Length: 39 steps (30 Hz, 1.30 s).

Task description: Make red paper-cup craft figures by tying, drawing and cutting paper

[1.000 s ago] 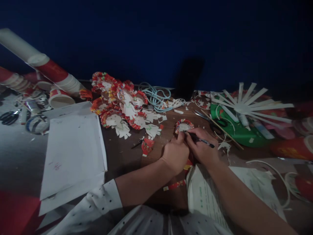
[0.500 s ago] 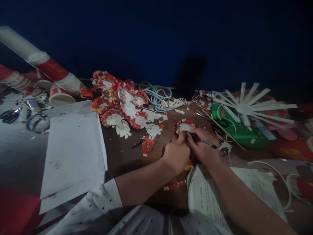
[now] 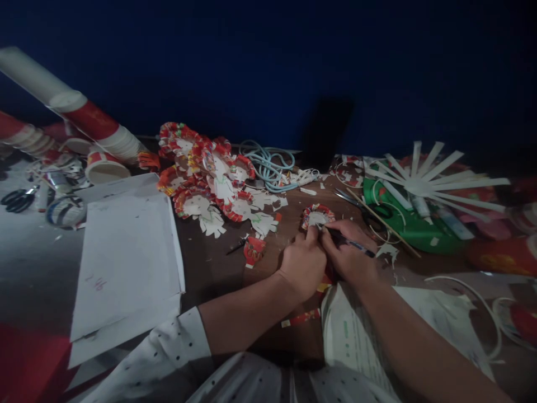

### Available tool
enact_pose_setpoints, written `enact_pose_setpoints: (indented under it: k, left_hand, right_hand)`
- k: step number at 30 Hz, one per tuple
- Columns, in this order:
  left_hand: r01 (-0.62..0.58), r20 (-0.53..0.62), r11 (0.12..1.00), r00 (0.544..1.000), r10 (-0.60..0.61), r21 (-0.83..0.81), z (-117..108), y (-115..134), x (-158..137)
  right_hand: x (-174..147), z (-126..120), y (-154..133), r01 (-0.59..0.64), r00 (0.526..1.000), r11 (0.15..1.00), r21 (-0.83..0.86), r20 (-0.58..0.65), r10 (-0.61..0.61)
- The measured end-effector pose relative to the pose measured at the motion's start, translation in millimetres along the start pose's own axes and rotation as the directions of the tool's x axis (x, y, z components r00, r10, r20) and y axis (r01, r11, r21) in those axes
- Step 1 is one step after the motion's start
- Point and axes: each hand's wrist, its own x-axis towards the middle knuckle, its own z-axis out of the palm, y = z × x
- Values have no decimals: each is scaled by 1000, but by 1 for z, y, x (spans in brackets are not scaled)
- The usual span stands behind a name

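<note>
The right hand (image 3: 351, 254) grasped a dark pen (image 3: 364, 249) — its tip at the red-rimmed paper piece (image 3: 318, 216) just beyond that grip. The left hand (image 3: 304, 263) pressed close beside it — whether pinching, I couldn't tell.

From my distant post I cannot see the near side of the red-rimmed piece (image 3: 318, 211); the left hand (image 3: 304, 262) and the right hand (image 3: 350, 258) cover it. The pen (image 3: 356, 245) has a tip too small for me. Toward ten o'clock, the edge cuts a white tube (image 3: 31, 70); toward three, a red object (image 3: 501, 256) is blurred; toward eight, I cannot read the marks (image 3: 98, 285).
</note>
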Motion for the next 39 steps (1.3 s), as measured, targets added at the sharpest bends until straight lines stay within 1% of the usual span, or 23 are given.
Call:
enact_pose_setpoints:
  k: [4, 7, 13, 18, 20, 23, 28, 39]
  left_hand:
    - [6, -68, 1000, 998, -6, 6, 1, 0, 0]
    - [-10, -107, 999, 994, 14, 39, 2, 1, -1]
    - [-49, -166, 997, 984, 57, 53, 3, 2, -5]
    - [-63, -138, 997, 988, 68, 38, 3, 3, -4]
    - [-57, -148, 998, 987, 62, 33, 5, 3, -4]
    - [-50, -160, 998, 986, 58, 48, 7, 4, -4]
    - [-38, -137, 995, 989, 50, 89, 6, 6, -6]
    - [-44, -101, 995, 993, 53, 88, 3, 6, -5]
  right_hand:
    - [-1, -2, -3, 18, 993, 1000, 20, -115, -16]
    - [0, -4, -3, 29, 989, 999, 31, -149, -24]
    - [-3, -4, -1, -9, 996, 999, 41, -92, 13]
    - [-5, -4, -3, -39, 998, 999, 35, -45, 41]
    - [-5, -4, -3, -41, 999, 999, 35, -30, 42]
    - [-5, -4, -2, -38, 999, 999, 34, -12, 39]
    - [-4, -5, -2, -9, 1000, 999, 45, -5, 9]
    - [-2, -8, -2, 7, 999, 998, 62, 48, -10]
